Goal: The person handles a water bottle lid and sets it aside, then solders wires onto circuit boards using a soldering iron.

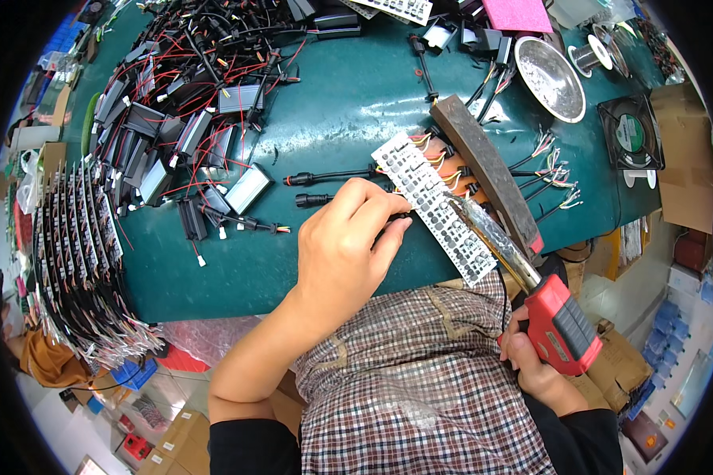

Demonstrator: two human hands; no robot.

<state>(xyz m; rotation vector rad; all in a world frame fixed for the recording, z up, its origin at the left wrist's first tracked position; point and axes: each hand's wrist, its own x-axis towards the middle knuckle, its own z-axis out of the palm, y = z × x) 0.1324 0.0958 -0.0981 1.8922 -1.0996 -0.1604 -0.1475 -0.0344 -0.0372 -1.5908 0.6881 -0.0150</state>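
My left hand [337, 237] is closed in a pinch beside the white circuit board strip [440, 210], on a short dark cable [398, 215] mostly hidden by the fingers. In my right hand [535, 368] is a red and black soldering gun [562, 324]. Its long metal barrel slants up-left, with the tip over the board. Along the board's far right side lies a dark rectangular bar [487, 170]. Between bar and board, several coloured wires show against a brownish surface. Two black connector cables [329, 176] stick out left of the board.
A large heap of black cables and metal housings [190, 127] covers the left back of the green table [214, 293]. Bundled wired boards [75, 245] hang over its left edge. A metal dish [550, 79], a wire spool [590, 57] and a fan [630, 133] stand at the right.
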